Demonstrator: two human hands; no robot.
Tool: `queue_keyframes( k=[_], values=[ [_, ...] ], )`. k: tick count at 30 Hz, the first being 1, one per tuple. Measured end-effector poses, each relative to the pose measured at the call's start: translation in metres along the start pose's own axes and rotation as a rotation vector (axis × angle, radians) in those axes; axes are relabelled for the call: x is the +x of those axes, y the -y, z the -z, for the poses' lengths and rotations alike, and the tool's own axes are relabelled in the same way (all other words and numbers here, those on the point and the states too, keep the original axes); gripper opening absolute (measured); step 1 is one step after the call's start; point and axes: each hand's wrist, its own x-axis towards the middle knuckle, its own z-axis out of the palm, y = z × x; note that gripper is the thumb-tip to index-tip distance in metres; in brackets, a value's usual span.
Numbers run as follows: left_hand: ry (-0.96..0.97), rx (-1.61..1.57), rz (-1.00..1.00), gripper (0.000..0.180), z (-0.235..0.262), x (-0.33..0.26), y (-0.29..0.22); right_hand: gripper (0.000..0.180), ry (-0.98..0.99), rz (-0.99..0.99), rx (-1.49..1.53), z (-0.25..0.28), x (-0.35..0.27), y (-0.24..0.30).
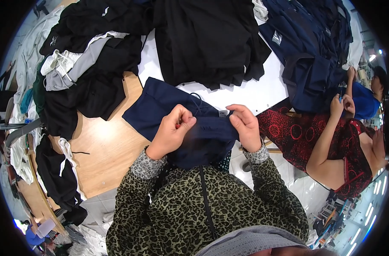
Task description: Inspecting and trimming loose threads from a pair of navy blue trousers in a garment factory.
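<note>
A navy drawstring garment (pixel 154 109), which looks like shorts or trousers, lies partly on the table edge and hangs down in front of me. My left hand (pixel 172 131) is closed at its gathered waistband, thumb and finger pinched together. A bit of red shows inside that fist, too small to name. On the other side, my right hand (pixel 245 128) grips the waistband between thumb and curled fingers. Close to the right fingertips a small pale label (pixel 223 113) is on the garment. The thin drawstring loop (pixel 197 99) lies above the waistband, between my hands.
Black garments (pixel 207 40) are piled at the far middle, with more black, grey and white clothes (pixel 81 68) at left. A navy pile (pixel 305 55) stands at far right. Beside it, a person in red-patterned black clothing (pixel 297 132) works with a small blue thing in hand.
</note>
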Motion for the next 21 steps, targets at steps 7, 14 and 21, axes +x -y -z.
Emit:
queue_keyframes(
  k=[7, 14, 21],
  values=[
    [0.028, 0.023, 0.077, 0.015, 0.012, -0.001, 0.014, 0.01, -0.127, 0.105, 0.131, 0.009, 0.004, -0.019],
    [0.166, 0.192, -0.117, 0.038, 0.023, -0.001, 0.014, 0.033, 0.135, 0.189, -0.319, 0.027, 0.002, -0.012],
    [0.22, 0.309, -0.201, 0.036, 0.027, 0.001, 0.01, 0.04, 0.293, 0.209, -0.619, 0.025, 0.005, -0.003]
  ],
)
